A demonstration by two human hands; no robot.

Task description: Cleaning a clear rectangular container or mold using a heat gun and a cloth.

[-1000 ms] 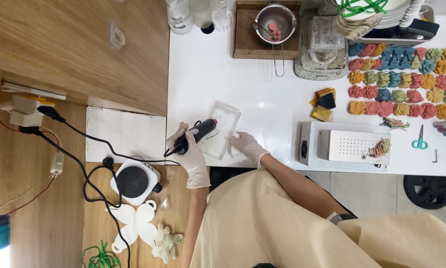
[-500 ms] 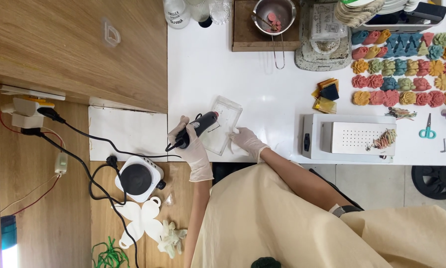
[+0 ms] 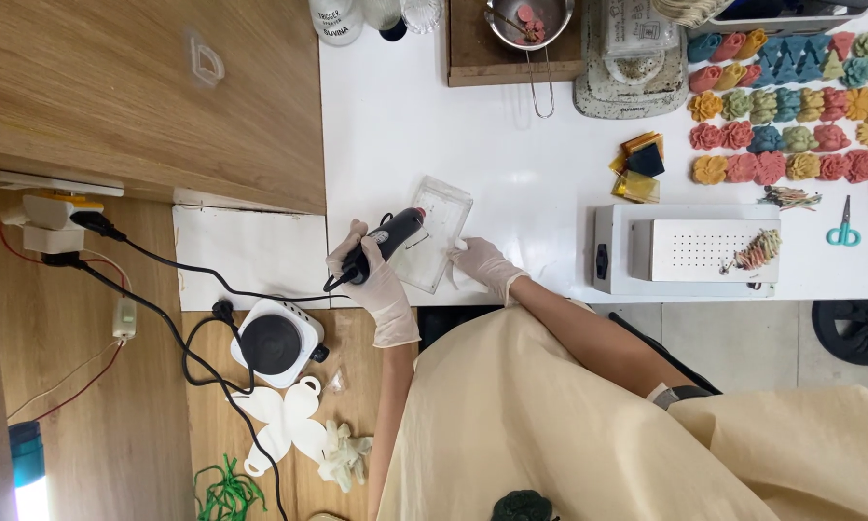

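Note:
My left hand (image 3: 366, 275), in a white glove, is closed around a black corded hand tool (image 3: 387, 241) whose tip points at a clear plastic tray (image 3: 438, 232) on the white table (image 3: 511, 164). My right hand (image 3: 480, 264), also gloved, rests its fingers on the near right edge of that tray and holds it flat. The tool's black cable trails off to the left over the table's edge.
A white box-shaped machine with a perforated top (image 3: 689, 249) stands right of the tray. Rows of coloured flower-shaped pieces (image 3: 791, 106) fill the far right, with blue scissors (image 3: 844, 230). A small hot plate (image 3: 275, 342) and wall plugs (image 3: 53, 217) are at the left.
The view has shifted slightly. Both hands stay at the clear tray, with the tool still pointed at it.

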